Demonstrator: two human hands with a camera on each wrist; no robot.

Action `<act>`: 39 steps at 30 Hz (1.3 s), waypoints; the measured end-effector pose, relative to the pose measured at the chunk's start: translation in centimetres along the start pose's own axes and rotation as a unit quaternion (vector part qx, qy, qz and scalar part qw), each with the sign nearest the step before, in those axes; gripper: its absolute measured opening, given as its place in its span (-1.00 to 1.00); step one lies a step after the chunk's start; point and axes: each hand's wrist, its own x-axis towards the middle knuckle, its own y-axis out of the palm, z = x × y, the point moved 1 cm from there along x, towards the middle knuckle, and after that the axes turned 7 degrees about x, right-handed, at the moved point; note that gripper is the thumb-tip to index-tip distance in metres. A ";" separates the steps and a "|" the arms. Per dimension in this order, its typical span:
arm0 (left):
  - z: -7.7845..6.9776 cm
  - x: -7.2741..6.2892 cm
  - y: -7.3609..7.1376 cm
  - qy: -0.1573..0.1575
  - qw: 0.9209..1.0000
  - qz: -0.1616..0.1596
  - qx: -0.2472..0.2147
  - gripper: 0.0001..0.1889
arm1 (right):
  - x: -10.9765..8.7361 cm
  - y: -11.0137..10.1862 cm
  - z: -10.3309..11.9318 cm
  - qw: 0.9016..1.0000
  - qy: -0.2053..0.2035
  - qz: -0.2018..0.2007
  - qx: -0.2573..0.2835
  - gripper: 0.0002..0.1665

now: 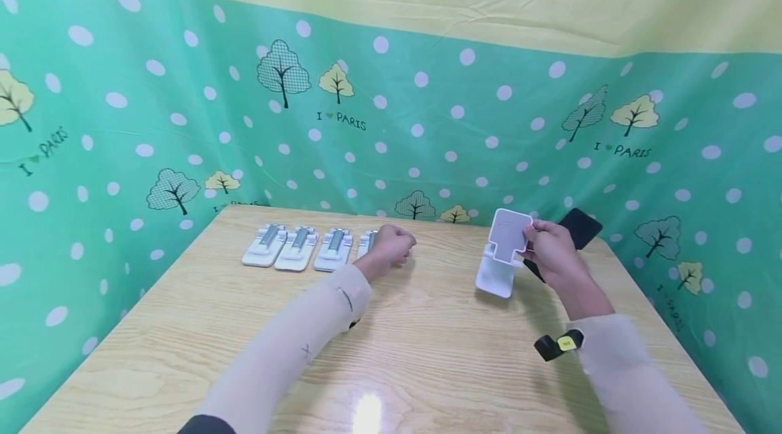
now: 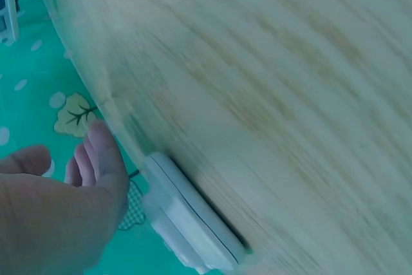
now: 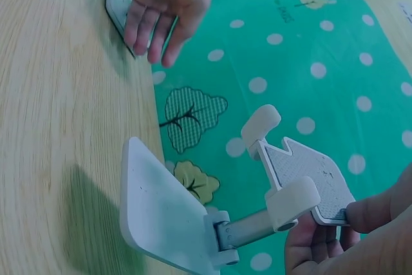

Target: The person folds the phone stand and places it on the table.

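My right hand (image 1: 554, 249) pinches a white folding phone stand (image 1: 495, 279) by the edge of its upper plate, between thumb and fingers. The stand is unfolded. Its base plate, metal hinge arm and grey-padded holder (image 3: 315, 175) show in the right wrist view, with the base tilted above the table. On the left, my left hand (image 1: 392, 245) holds nothing, its fingers loosely extended in the right wrist view. It is beside the rightmost folded stand (image 1: 364, 242) of a row and partly hides it. The left wrist view shows a stand (image 2: 193, 223) just beyond that hand.
Several more folded white stands (image 1: 264, 246) lie in a row at the table's back left. Behind my right hand is a flat black object (image 1: 580, 227), partly hidden. A green and yellow patterned curtain (image 1: 427, 115) hangs around the wooden table (image 1: 391, 346).
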 end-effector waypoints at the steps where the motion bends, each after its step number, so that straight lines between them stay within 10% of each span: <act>1: 0.0 -0.1 0.1 0.002 1.000 0.008 -0.004 -0.72 | 0.0 0.2 0.0 1.000 -0.006 0.000 0.003 -0.41; 17: -0.5 -0.4 2.8 -0.023 0.991 0.088 -0.100 -0.67 | 0.7 4.5 0.7 1.000 -0.016 0.004 0.020 -0.50; 26: -0.4 -0.1 4.2 -0.018 0.969 0.189 -0.157 -0.65 | 0.8 6.0 1.8 1.000 -0.014 0.008 0.024 -0.53; 39: -0.9 0.0 4.4 -0.017 0.952 0.179 -0.249 -0.62 | 1.2 8.2 3.3 0.999 -0.030 0.017 0.025 -0.51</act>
